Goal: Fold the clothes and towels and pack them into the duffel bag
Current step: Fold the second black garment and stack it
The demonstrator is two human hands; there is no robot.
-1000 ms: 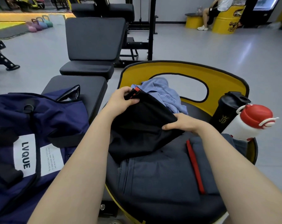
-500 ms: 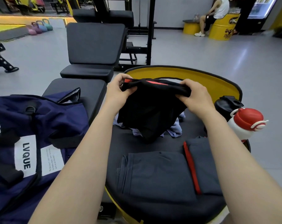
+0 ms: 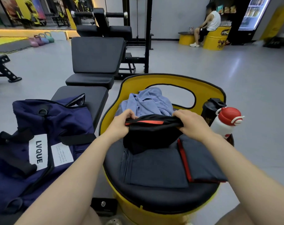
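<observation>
Hands [image 3: 155, 123] hold black garment [image 3: 150, 137] over yellow seat [image 3: 162, 202], gym floor [image 3: 251, 82].

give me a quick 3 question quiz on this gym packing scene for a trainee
1. True or false: both hands grip the black garment at its top edge.
2. What lies crumpled behind the black garment on the yellow seat? A) light blue garment B) white towel C) green jacket
3. On which side of the seat does the navy duffel bag lie?

Key
1. True: the left hand and the right hand each pinch one end.
2. A, the light blue garment.
3. The person's left, on the black bench.
</observation>
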